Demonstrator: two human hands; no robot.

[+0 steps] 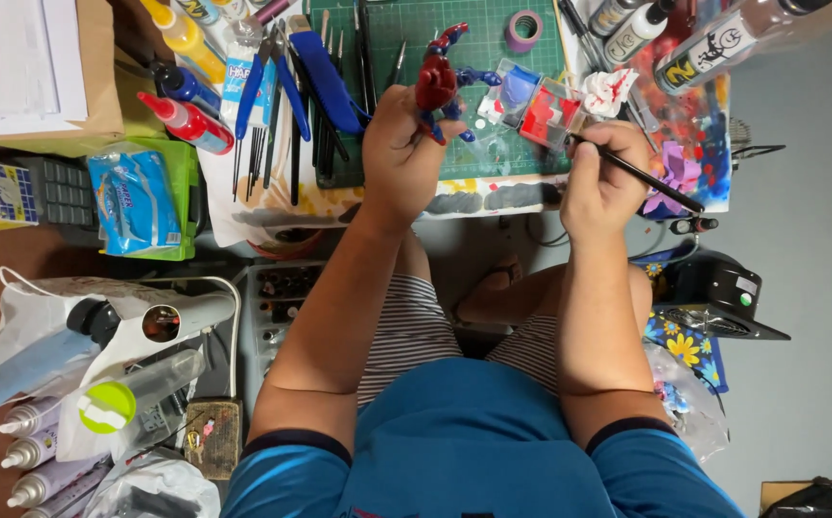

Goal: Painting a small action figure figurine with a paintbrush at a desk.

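Head view, left hand [399, 144]: closed around red and blue toy figure [440, 84], held upright above near edge of green cutting mat [454, 38].
Head view, right hand [600, 187]: pinched shut on thin black paintbrush [639, 175], handle slanting down to the right, tip up near small paint tray [539, 104] with red and blue wells.
Figure position: between the hands, just left of paint tray, apart from brush tip.
Mat surroundings: purple tape roll [524, 29] at far edge; row of blue-handled tools [286, 86] left of figure.
Left side: red squeeze bottle [186, 123], blue wipes packet [134, 200] on green box.
Right side: stained tissue [611, 91] beside tray.
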